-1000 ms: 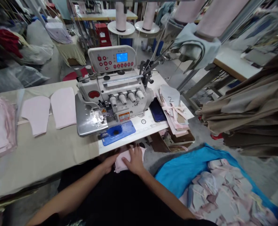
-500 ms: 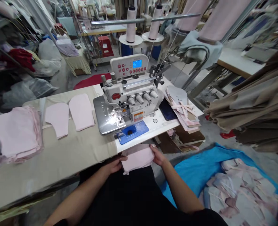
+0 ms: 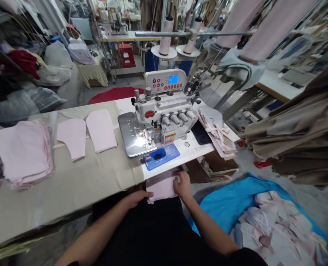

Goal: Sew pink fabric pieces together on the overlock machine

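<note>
Fabric lies between the left grip and right grip, each pinching one side.

at the lower centre of the frame, the left hand and the right hand each have a grip on a pink cloth at the near edge of the bench. a sewing machine stands mid-frame; a pink fabric pile lies far left, scraps on a blue sheet lower right.
</note>
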Available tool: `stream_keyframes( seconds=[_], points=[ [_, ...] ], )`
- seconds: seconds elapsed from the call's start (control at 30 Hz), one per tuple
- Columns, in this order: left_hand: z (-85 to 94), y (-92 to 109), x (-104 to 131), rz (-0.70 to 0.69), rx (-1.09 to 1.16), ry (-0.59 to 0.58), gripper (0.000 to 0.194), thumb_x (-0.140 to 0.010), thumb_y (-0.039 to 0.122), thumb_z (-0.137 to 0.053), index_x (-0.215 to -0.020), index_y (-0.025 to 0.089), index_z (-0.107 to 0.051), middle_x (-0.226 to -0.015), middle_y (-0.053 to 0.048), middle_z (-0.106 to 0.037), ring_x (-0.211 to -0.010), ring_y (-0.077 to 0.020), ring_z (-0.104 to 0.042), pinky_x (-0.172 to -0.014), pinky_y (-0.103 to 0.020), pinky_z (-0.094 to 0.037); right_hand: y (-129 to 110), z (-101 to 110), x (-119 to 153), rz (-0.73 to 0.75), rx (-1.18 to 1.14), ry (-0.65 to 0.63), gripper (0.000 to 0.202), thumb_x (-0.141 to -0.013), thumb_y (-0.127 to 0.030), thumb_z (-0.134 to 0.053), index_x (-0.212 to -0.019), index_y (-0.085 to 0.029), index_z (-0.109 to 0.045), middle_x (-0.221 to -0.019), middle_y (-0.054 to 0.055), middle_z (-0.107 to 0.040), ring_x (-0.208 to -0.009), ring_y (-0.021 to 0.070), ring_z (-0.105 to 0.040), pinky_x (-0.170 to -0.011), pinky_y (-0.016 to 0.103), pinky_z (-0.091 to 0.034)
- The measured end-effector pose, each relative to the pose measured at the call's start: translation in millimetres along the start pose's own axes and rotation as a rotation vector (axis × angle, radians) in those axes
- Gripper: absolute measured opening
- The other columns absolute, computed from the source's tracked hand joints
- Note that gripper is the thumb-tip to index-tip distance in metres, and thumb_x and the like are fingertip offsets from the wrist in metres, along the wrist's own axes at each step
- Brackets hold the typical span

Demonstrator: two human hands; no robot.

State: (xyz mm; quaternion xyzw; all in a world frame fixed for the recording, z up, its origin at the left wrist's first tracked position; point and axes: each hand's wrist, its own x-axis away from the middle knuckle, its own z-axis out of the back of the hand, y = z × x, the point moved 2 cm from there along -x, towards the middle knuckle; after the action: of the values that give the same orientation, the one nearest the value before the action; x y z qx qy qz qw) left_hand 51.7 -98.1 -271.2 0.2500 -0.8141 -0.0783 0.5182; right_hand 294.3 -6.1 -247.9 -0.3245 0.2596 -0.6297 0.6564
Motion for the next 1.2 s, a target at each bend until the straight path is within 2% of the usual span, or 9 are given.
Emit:
stream_keyframes(
  seconds=[0.27,0.4,0.5,0.53,0.6,0.67,0.7,0.93,1.2],
  points=[
    [-4.0,7,32,-0.15,-0.27,0.12,0.054,-0.062,0.046,-0.087,-0.104,0.015,-0.069,-0.097,-0.007,-0.073,-0.087,-0.0195,-0.066,-0.08,-0.03,-0.052,-51,-35,18,0.342,0.528,-0.265,0.067,-0.084,-0.058,-0.064,-0.139,-0.021,-0.059,-0.147,0.021,-0.048,-0.141,0.0464,-0.031,-0.114,0.067,-0.016],
    [-4.4,37,112,-0.254,-0.422,0.02,0.063,-0.048,0.031,-0.096,-0.105,0.018,-0.073,-0.095,-0.004,-0.072,-0.077,-0.015,-0.062,-0.071,-0.026,-0.049,-27,-39,34,0.343,0.588,-0.219,0.081,-0.084,-0.065,-0.061,-0.152,-0.023,-0.045,-0.161,0.019,-0.029,-0.15,0.0517,-0.009,-0.11,0.071,-0.024],
    [3.0,87,186,-0.32,-0.622,-0.303,0.05,-0.078,0.043,-0.077,-0.122,0.022,-0.068,-0.106,-0.008,-0.074,-0.088,-0.02,-0.067,-0.078,-0.032,-0.052,-19,-38,50,0.466,0.544,-0.152,0.077,-0.085,-0.064,-0.062,-0.152,-0.033,-0.042,-0.166,0.015,-0.021,-0.15,0.0535,-0.008,-0.101,0.073,-0.035],
    [13.9,111,205,-0.447,-0.699,-0.175,0.041,-0.082,0.043,-0.073,-0.116,0.021,-0.07,-0.102,-0.007,-0.074,-0.09,-0.0208,-0.067,-0.078,-0.031,-0.052,-21,-37,54,0.509,0.527,-0.122,0.076,-0.084,-0.062,-0.064,-0.152,-0.035,-0.043,-0.166,0.015,-0.021,-0.149,0.0544,-0.011,-0.099,0.073,-0.038],
    [47.1,161,236,-0.758,-0.91,0.388,0.025,-0.091,0.04,-0.057,-0.097,0.02,-0.071,-0.098,-0.006,-0.073,-0.091,-0.0205,-0.066,-0.082,-0.032,-0.05,-28,-31,60,0.594,0.474,-0.042,0.07,-0.084,-0.056,-0.067,-0.147,-0.033,-0.049,-0.163,0.016,-0.029,-0.146,0.0544,-0.022,-0.096,0.073,-0.043],
    [83.8,199,253,-0.854,-1.187,0.987,0.025,-0.092,0.036,-0.05,-0.092,0.019,-0.07,-0.095,-0.007,-0.072,-0.092,-0.0219,-0.065,-0.087,-0.034,-0.049,-40,-25,62,0.677,0.387,0.03,0.054,-0.085,-0.046,-0.07,-0.135,-0.029,-0.06,-0.152,0.017,-0.046,-0.14,0.0502,-0.038,-0.098,0.07,-0.046],
    [100.7,212,255,-0.846,-1.207,1.083,0.025,-0.092,0.033,-0.05,-0.092,0.018,-0.07,-0.097,-0.01,-0.072,-0.096,-0.0238,-0.064,-0.09,-0.036,-0.047,-47,-21,61,0.719,0.332,0.051,0.045,-0.085,-0.04,-0.07,-0.128,-0.027,-0.064,-0.144,0.017,-0.054,-0.135,0.0469,-0.046,-0.099,0.067,-0.048],
    [154.9,236,246,-0.695,-1.275,1.18,0.011,-0.081,0.027,-0.063,-0.08,0.017,-0.067,-0.092,-0.013,-0.069,-0.09,-0.0253,-0.063,-0.083,-0.034,-0.045,-108,-5,59,0.922,0.051,-0.047,0.028,-0.088,-0.011,-0.06,-0.112,-0.025,-0.064,-0.098,0.011,-0.069,-0.092,0.0282,-0.069,-0.076,0.044,-0.062],
    [124.4,238,262,-0.739,-1.094,1.189,0.026,-0.095,0.025,-0.044,-0.107,0.017,-0.064,-0.099,-0.013,-0.072,-0.091,-0.0239,-0.066,-0.082,-0.033,-0.047,-219,-24,64,1.094,-0.245,-0.161,0.035,-0.084,-0.006,-0.06,-0.113,-0.027,-0.061,-0.097,0.009,-0.068,-0.091,0.0274,-0.066,-0.077,0.047,-0.058]
  ],
)
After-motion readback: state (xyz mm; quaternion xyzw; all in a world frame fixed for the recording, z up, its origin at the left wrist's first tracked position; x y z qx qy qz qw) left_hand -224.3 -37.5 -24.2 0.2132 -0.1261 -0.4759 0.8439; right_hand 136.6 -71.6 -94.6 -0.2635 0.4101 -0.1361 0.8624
